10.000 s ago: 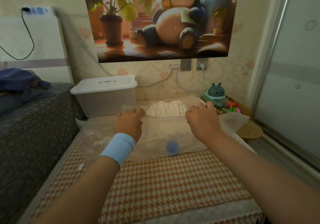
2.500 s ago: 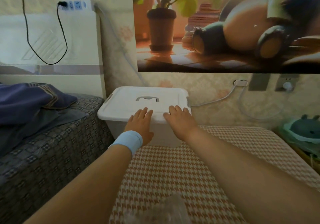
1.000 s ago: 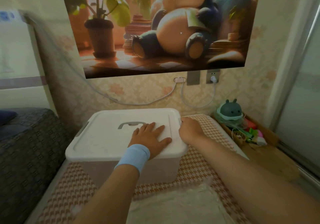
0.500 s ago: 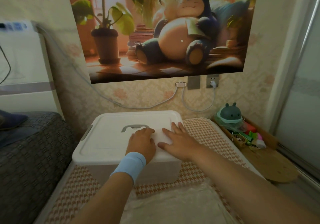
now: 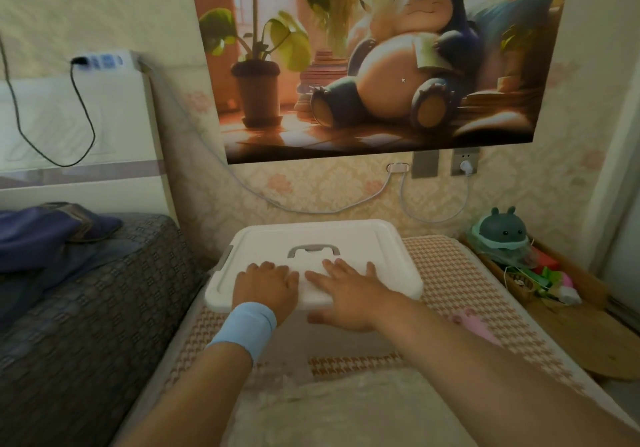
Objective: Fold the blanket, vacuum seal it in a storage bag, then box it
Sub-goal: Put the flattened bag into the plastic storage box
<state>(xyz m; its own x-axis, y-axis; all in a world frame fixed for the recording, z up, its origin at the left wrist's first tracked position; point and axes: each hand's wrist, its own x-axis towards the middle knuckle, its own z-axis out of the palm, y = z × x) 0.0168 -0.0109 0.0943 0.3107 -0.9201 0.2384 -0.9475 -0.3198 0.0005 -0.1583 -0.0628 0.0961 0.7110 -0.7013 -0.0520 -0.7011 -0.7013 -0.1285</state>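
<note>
Now, box (image 5: pixel 367 239): white plastic, lid on, grey handle (image 5: pixel 313 249) lying flat in the lid; centre of the frame, standing on the houndstooth cover (image 5: pixel 450 273).
Left hand (image 5: pixel 265 282): palm down on the near half of the lid, left of the handle; fingers straight and close together, gripping nothing. Pale blue wristband (image 5: pixel 247 329) on the wrist.
Right hand (image 5: pixel 346 291): flat on the lid just beside the left hand; fingers straight and spread, thumb hanging over the near edge of the lid. Nothing gripped.
Bagged blanket (image 5: pixel 346 408): pale crinkled mass at bottom centre, on the cover, nearer the camera than the box and between the forearms. Blurred; seal and valve not legible.
Left of frame: dark patterned bed surface (image 5: pixel 86 308) with a blue cloth (image 5: pixel 41 235) on it.
Right of frame: green plush toy (image 5: pixel 502 235) beside the cover.
Upper centre: poster (image 5: pixel 381 59) on the wall above the box.
</note>
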